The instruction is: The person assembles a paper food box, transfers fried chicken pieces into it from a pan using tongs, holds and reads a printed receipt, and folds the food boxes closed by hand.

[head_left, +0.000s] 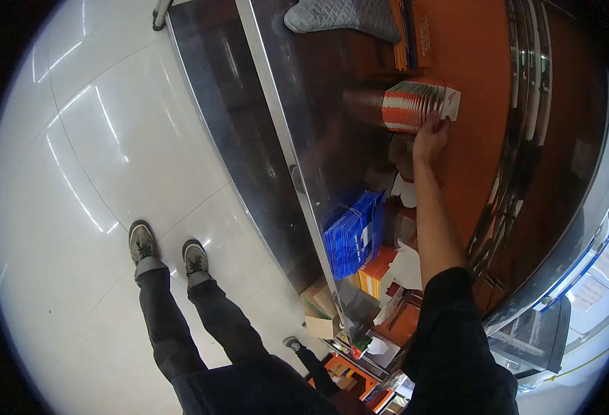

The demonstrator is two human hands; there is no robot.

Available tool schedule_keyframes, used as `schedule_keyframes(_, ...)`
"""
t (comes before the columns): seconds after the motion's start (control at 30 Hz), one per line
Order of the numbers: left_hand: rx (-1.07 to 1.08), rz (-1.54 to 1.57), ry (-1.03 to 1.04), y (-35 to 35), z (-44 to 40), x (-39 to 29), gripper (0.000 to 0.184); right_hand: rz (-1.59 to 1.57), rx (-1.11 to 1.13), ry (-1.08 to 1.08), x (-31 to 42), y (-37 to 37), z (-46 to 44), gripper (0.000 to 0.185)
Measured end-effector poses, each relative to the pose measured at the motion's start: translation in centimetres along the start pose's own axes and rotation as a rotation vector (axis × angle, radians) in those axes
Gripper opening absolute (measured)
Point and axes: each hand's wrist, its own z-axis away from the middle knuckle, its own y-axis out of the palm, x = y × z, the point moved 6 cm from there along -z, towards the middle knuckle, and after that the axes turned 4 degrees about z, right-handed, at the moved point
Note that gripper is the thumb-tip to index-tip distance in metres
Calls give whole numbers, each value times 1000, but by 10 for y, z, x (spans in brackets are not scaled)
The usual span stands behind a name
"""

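My right hand reaches over the brown surface from a black sleeve, its fingers closed on the edge of a white card. The card stands at the right end of a tight row of orange-and-white cards, and the fingertips touch the row's lower right side. Part of the grip is hidden behind the fingers. My left hand is out of view.
A grey quilted item lies at the top. Blue packets, yellow-orange items and papers sit below the row. A metal edge borders the floor. Another person's shoe shows at the bottom.
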Motion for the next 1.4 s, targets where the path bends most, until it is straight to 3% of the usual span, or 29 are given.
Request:
schedule_keyframes(0.07,1,-8,-10,0,0,0,55,138,-49,49,-9,1,-6,85)
schedule_keyframes(0.17,-2,-17,-13,-4,0,-2,54,207,-58,106,14,-2,-10,67)
schedule_keyframes(0.3,-5,-19,-21,-7,3,0,53,268,-89,201,28,-8,-14,61)
schedule_keyframes(0.6,-20,-33,3,-24,10,0,51,-309,-631,566,24,-59,36,49)
schedule_keyframes(0.83,-38,-43,71,-48,27,-10,49,120,-316,308,26,-78,63,40)
schedule_keyframes(0.9,-44,-36,129,-61,30,-24,48,-17,-232,280,39,-83,119,34)
schedule_keyframes(1.0,-23,14,289,-82,26,-66,47,-301,-76,407,71,-97,239,26)
schedule_keyframes(1.1,-53,47,483,-91,43,-164,47,-674,123,633,123,-137,375,18)
schedule_keyframes(1.13,19,36,620,-70,89,-220,47,-511,256,565,171,-191,377,24)
schedule_keyframes(1.17,116,43,663,-41,136,-270,47,-893,306,807,173,-211,416,28)
schedule_keyframes(1.2,299,-3,686,-12,174,-307,62,-1304,350,1010,184,-227,454,33)
schedule_keyframes(1.27,678,-90,730,53,263,-346,73,-1424,511,1174,192,-282,495,36)
schedule_keyframes(1.33,966,-105,630,115,296,-352,75,-1385,587,1153,168,-309,520,39)
schedule_keyframes(1.4,1106,-264,580,157,324,-347,67,-1314,586,1114,159,-339,540,41)
